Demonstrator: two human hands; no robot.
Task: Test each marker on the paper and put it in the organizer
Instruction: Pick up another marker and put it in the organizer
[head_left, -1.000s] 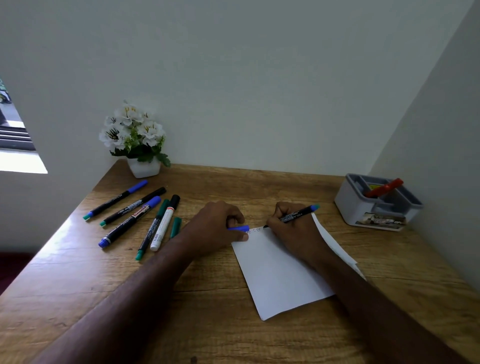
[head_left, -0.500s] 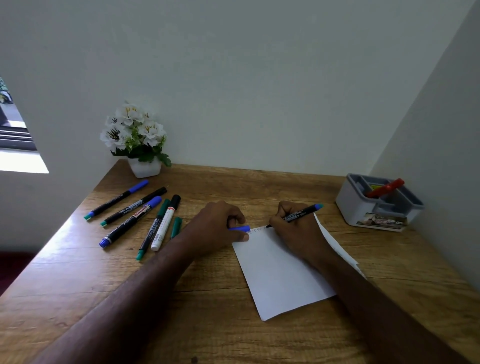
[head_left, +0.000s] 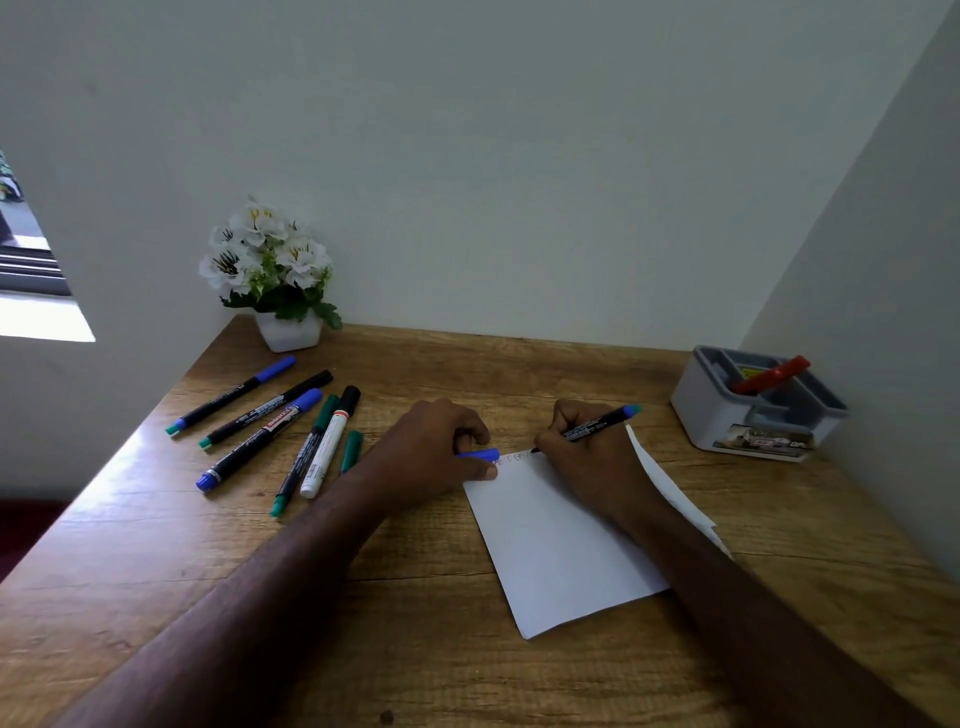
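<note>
Right hand: the right hand (head_left: 587, 457) has its fingers curled tight round a black marker (head_left: 592, 427), tip down on the paper, blue end pointing up and away from the knuckles.
Left hand: the left hand (head_left: 441, 449) is closed in a loose fist, pinching a blue cap (head_left: 480, 454) that pokes out toward the right fingers, with its thumb pressing the paper's near corner flat.
Paper: the paper (head_left: 561, 540) lies under both hands; a short row of faint marks (head_left: 511, 458) runs between the cap and the marker tip.
What changed: against half a second ago and a second ago, the marker tip has crept rightward along the top edge, away from the left fingers, and the row of marks has grown a little. The left hand and cap have not shifted.
Meaning: I judge the test stroke for this marker is under way and it writes, though faintly; capping and filing it come next.
Organizer: the grey organizer (head_left: 758, 410) sits well off to the right of the right hand's knuckles, by the wall, with one red marker (head_left: 771, 375) leaning in it.
Waiting markers: six more markers (head_left: 280, 431) lie fanned out beyond the left wrist, untouched, so most of the job remains.
Other: a pot of white flowers (head_left: 272, 270) stands far behind the left hand, on the wooden desk (head_left: 156, 561).
</note>
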